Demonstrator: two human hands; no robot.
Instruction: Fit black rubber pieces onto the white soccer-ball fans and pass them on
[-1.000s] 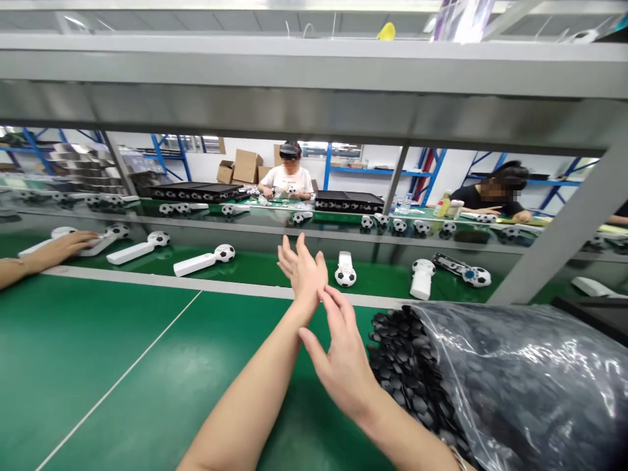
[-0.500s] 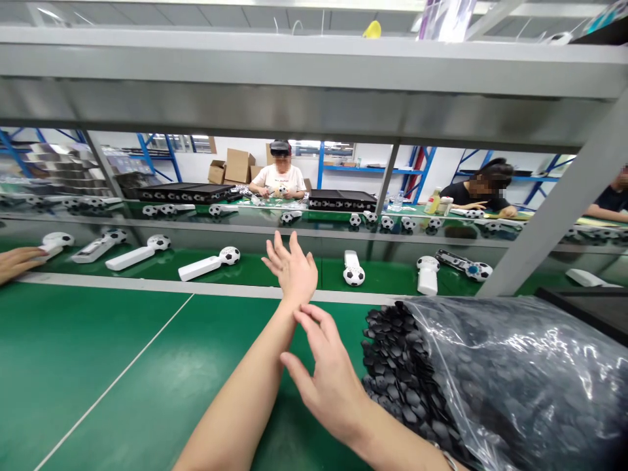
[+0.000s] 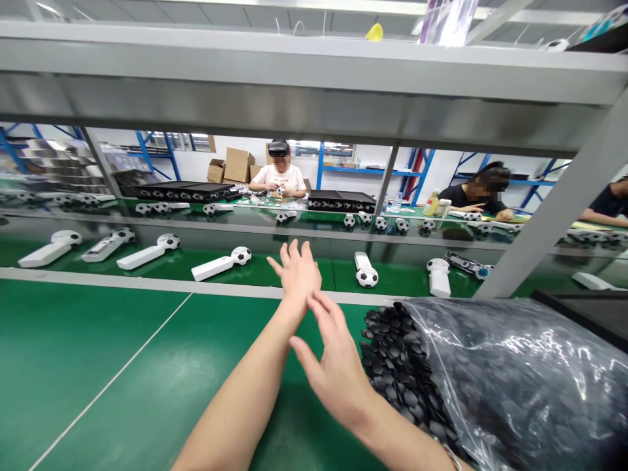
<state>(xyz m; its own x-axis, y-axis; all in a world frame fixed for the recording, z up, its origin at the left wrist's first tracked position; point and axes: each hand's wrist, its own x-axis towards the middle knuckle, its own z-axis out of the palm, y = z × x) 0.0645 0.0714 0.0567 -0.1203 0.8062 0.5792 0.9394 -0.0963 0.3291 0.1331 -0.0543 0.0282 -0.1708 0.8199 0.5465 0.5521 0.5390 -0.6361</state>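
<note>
My left hand [image 3: 300, 273] reaches out over the near edge of the conveyor belt [image 3: 275, 265], fingers spread and holding nothing. Close to its wrist is my right hand [image 3: 333, 363], also open, its fingertips at or just beside the left wrist; whether they touch I cannot tell. Left of my left hand lies a white handheld piece with a soccer-ball head [image 3: 222, 263]. On its other side a similar soccer-ball piece [image 3: 366, 270] points its ball towards me. A clear plastic bag [image 3: 530, 366] spills small black plastic pieces [image 3: 400, 373] to the right of my right hand.
More soccer-ball pieces [image 3: 150, 252] lie along the belt. A grey metal post [image 3: 554, 196] slants up at the right, and a shelf beam [image 3: 314, 65] crosses above. Opposite, a co-worker [image 3: 279, 176] sits between black trays [image 3: 341, 199]. Green tabletop [image 3: 112, 347] spreads at left.
The pieces on the near belt have shifted to the right, those on the far belt slightly left. Another person's hand at the far left has left the view. Both my hands moved slightly right.
</note>
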